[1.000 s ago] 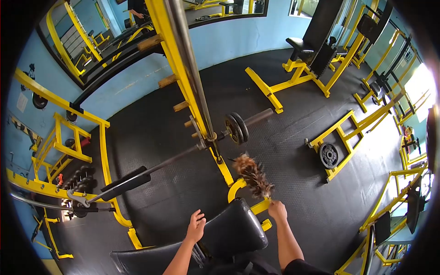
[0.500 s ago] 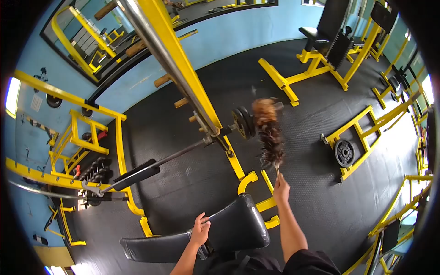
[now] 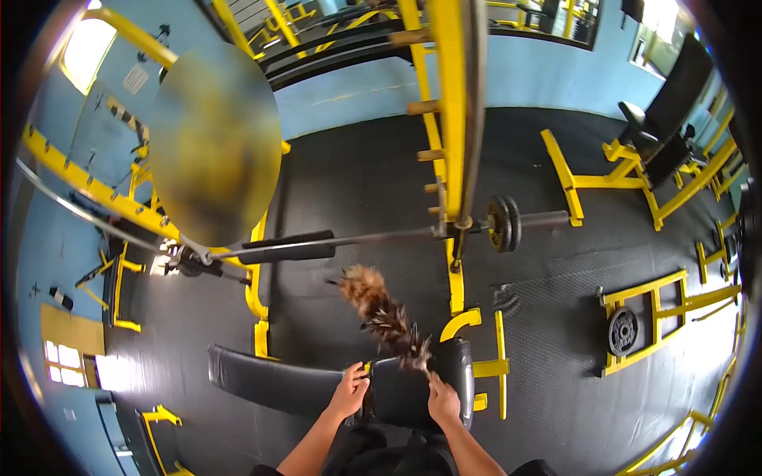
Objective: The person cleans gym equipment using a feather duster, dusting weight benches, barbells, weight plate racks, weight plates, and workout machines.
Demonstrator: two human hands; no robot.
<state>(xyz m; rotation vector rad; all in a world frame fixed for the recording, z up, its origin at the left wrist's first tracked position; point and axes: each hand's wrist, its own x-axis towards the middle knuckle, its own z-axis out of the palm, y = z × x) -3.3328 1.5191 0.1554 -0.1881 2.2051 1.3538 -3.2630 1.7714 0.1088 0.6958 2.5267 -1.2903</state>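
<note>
My right hand is closed round the thin handle of a feather duster. Its brown and tan feathers slant up and left, from above the bench seat past the bench's far edge. Resting on the black padded bench, my left hand has its fingers stretched out near the gap between the two pads. Beyond the duster, a barbell runs across the yellow rack, with black weight plates on its right end.
A yellow upright with wooden pegs rises ahead. On the right, a yellow frame carries a round plate. Further back stands a black-seated machine. Black rubber flooring lies around the bench. A blurred oval hides part of the left.
The duster has swung from beside the weight plates to the left and nearer, over the bench, with my right hand drawn in. My left hand stays on the bench. The view has turned.
</note>
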